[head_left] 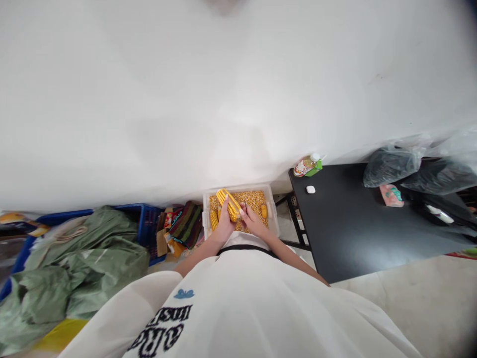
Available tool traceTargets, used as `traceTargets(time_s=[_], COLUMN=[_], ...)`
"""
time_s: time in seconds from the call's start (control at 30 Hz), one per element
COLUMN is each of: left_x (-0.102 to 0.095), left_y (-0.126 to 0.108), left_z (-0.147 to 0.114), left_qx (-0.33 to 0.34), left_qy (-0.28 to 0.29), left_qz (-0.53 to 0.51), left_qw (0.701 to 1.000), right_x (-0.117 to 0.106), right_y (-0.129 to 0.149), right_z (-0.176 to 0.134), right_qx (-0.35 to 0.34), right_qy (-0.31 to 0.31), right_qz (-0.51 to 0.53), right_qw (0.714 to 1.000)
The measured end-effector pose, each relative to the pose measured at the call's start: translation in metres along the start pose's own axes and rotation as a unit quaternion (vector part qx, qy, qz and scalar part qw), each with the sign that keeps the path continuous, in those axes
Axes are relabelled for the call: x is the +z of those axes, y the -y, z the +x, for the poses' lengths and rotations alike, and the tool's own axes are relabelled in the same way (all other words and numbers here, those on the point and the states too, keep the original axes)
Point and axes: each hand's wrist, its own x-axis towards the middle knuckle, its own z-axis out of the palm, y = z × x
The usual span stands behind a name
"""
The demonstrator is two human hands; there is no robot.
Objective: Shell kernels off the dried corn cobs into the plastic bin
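Observation:
A yellow corn cob (229, 203) is held at a tilt above a clear plastic bin. My left hand (224, 221) is wrapped round the cob from the left. Against the cob's lower right end, my right hand (253, 221) is closed, its thumb close to the kernels. A thin dark thing shows by its fingers, too small to name. Below both hands, the bin (275, 219) holds loose corn kernels (253, 198). More whole cobs lie in it, one at the right (264, 211) and others at the left (214, 219).
To the right stands a black table (346, 219) with a bottle (305, 165), a small white case (310, 189), a pink packet (391, 195) and dark plastic bags (391, 166). At left, a blue crate (140, 223) holds green cloth (100, 263). A white wall (223, 99) rises behind the bin.

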Motion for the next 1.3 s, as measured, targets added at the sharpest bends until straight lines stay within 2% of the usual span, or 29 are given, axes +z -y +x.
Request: traceTargets(time_s=[0.07, 0.2, 0.37, 0.53, 0.7, 0.8, 1.03, 1.2, 1.3], left_x=[0.001, 0.002, -0.001, -0.002, 0.001, 0.003, 0.004, 0.0, -0.001], left_y=[-0.001, -0.002, -0.001, -0.001, -0.005, -0.007, -0.002, 0.0, -0.002], left_z=[0.001, 0.005, 0.008, 0.007, 0.004, 0.002, 0.002, 0.002, -0.001], left_qx=[-0.005, 0.022, 0.047, 0.042, 0.037, 0.032, -0.01, -0.021, -0.018], left_qy=[0.023, 0.01, -0.001, -0.003, -0.012, -0.018, 0.007, 0.033, 0.017], left_qz=[-0.011, -0.03, -0.037, -0.014, -0.011, -0.019, -0.026, -0.049, -0.028], left_qw=[1.0, 0.999, 0.998, 0.999, 0.999, 0.999, 1.0, 0.998, 0.999], right_x=[0.0, -0.004, -0.009, -0.01, -0.012, -0.009, -0.001, -0.005, -0.005], right_y=[-0.003, -0.007, -0.015, -0.021, -0.018, -0.01, 0.007, 0.004, 0.003], right_z=[0.002, 0.005, 0.01, 0.015, 0.014, 0.011, 0.007, 0.004, 0.002], right_qx=[0.009, 0.024, 0.08, 0.1, 0.046, 0.044, 0.025, -0.008, -0.023], right_qy=[-0.033, -0.125, -0.173, -0.195, -0.189, -0.183, -0.045, -0.001, 0.006], right_qz=[0.016, -0.06, -0.146, -0.175, -0.144, -0.138, -0.106, -0.073, -0.034], right_qw=[0.999, 0.99, 0.971, 0.96, 0.97, 0.972, 0.993, 0.997, 0.999])
